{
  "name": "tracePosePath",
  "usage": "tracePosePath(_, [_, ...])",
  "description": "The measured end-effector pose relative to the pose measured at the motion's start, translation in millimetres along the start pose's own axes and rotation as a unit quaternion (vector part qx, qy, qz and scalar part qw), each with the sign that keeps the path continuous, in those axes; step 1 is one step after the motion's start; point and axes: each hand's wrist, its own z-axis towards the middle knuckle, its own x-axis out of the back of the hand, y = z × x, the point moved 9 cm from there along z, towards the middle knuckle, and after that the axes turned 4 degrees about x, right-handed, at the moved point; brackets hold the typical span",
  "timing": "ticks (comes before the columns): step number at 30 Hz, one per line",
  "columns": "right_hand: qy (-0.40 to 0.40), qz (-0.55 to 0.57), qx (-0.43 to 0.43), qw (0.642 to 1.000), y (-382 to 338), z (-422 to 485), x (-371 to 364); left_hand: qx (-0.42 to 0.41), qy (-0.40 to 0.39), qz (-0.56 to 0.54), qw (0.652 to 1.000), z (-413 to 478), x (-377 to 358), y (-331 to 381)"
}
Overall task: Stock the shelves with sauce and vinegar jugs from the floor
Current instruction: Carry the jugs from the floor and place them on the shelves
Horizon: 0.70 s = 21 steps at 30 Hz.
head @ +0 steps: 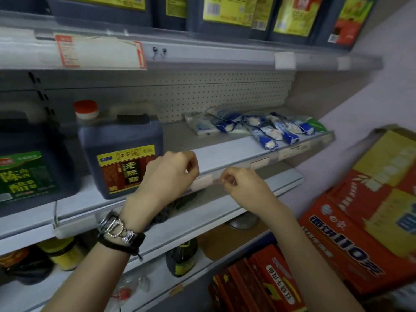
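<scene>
Jugs [121, 154] stand left on the shelf [225, 152], at whose near edge the right hand [240, 185] pinches the label strip [203, 182] and the left hand [166, 176] has its fingers [191, 167] curled, hold unclear.

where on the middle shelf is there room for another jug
The middle shelf is bare between the red-capped jug and the blue packets, back to the pegboard. Left of it the green-label jug stands close. The top shelf is packed with jugs.

Left hand [171, 174], right hand [239, 184] curled at shelf edge [292, 151]; red-capped vinegar jug [121, 140] upright behind left hand.
</scene>
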Motion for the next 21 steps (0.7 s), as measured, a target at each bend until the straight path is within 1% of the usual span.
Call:
tracePosePath(6, [0.019, -0.030, -0.040, 0.999, 50.0, -30.0, 26.2, -0.038, -0.028, -0.013, 0.999, 10.4, -31.1, 63.2])
tracePosePath(10, [0.043, -0.068, -0.079, 0.994, 76.5, -57.0, 37.7, -0.091, -0.048, -0.025, 0.994, 10.6, -50.0, 104.2])
tracePosePath(13, [0.055, -0.073, -0.113, 0.989, 91.8, -75.0, 45.3, -0.131, -0.051, -0.014, 0.990, 11.0, -56.1, 129.8])
tracePosePath(18, [0.118, -0.099, -0.178, 0.972, 103.4, -106.6, 65.2, -0.206, -0.071, 0.015, 0.976, 11.2, -66.6, 160.2])
tracePosePath(21, [0.138, -0.115, -0.242, 0.954, 108.4, -130.0, 65.6, -0.259, -0.086, 0.028, 0.962, 4.2, -75.5, 171.3])
